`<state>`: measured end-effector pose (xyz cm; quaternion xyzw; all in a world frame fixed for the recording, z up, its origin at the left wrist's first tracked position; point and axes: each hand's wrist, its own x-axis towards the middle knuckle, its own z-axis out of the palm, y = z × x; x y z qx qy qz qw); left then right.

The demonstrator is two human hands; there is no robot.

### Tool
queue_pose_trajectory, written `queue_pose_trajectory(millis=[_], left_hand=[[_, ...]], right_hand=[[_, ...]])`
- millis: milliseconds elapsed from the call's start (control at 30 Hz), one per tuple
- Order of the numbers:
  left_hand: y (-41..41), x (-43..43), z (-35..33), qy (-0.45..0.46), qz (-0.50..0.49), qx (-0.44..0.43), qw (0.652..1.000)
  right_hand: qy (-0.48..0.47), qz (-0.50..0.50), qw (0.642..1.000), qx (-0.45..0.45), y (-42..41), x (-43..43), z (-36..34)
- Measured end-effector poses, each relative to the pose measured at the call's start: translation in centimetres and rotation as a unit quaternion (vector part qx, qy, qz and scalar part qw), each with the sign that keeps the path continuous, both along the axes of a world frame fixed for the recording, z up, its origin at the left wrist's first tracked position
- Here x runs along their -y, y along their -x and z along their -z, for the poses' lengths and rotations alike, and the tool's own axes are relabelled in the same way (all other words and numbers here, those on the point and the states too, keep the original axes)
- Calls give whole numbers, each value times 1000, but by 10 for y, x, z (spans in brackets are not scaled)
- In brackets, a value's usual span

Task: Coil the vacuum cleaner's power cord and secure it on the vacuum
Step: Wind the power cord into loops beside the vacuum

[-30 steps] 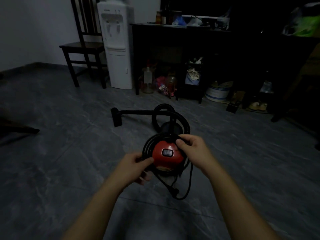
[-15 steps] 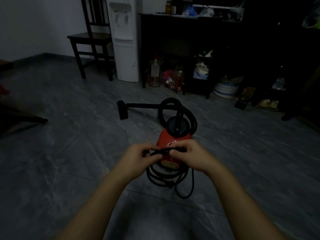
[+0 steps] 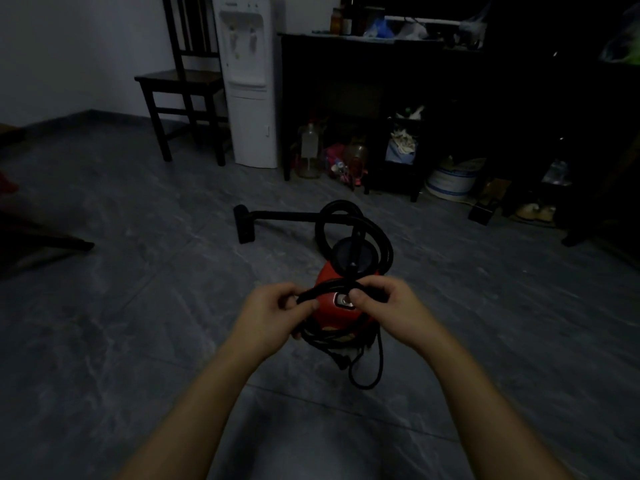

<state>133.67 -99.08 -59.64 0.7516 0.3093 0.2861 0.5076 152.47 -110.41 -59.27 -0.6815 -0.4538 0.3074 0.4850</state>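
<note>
Pinching black power cord (image 3: 330,285) at frame centre: left hand (image 3: 273,315) and right hand (image 3: 384,306), fingers curled round it. Coils hang over red vacuum (image 3: 346,320) on the grey floor (image 3: 138,306); plug (image 3: 341,362) dangles below. Hose (image 3: 349,216) loops behind.

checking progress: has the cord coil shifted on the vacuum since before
Yes. The cord coil ringed the red vacuum top; now it hangs bunched on its near side.

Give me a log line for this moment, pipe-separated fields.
phase: cord coiling | left hand: grips cord | right hand: grips cord | vacuum: red, on floor | plug: loose below coil | secured: not yet
</note>
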Motion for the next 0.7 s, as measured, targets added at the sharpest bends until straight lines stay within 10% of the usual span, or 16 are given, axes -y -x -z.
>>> queue_pose_trajectory(millis=[700], left_hand=[[6, 8, -5, 259, -66, 102, 958]], right_hand=[[-89, 42, 994, -53, 0, -1, 4]])
